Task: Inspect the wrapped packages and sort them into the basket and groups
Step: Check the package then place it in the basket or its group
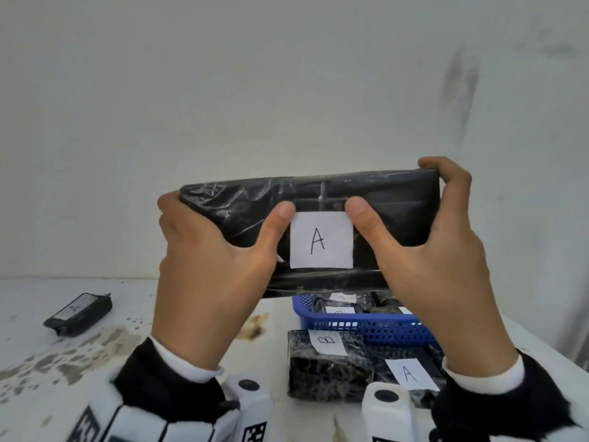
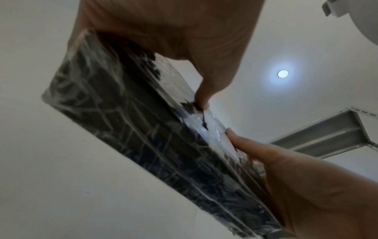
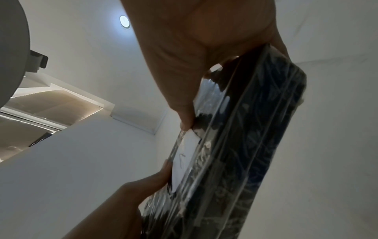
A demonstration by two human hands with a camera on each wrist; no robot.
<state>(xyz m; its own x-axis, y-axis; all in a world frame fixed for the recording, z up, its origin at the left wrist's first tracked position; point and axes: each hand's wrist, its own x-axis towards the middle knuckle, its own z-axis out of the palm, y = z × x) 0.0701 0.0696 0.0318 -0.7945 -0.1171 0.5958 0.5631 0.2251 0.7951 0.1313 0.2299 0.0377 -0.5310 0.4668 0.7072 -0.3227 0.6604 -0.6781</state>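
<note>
The head view is evenly and softly lit, bright on the pale wall (image 1: 287,74) and the table (image 1: 95,346), with only faint shadows, a sheen on the plastic film of the held package (image 1: 318,199), and straight edges bowing toward the frame's corners. Both wrist views are dim and backlit: a round ceiling lamp (image 2: 282,73) glows with a bluish halo at upper right of the left wrist view and at upper left (image 3: 124,21) of the right wrist view. The palms nearest those lenses are dark, soft and out of focus, and the wrapping looks smeared.
</note>
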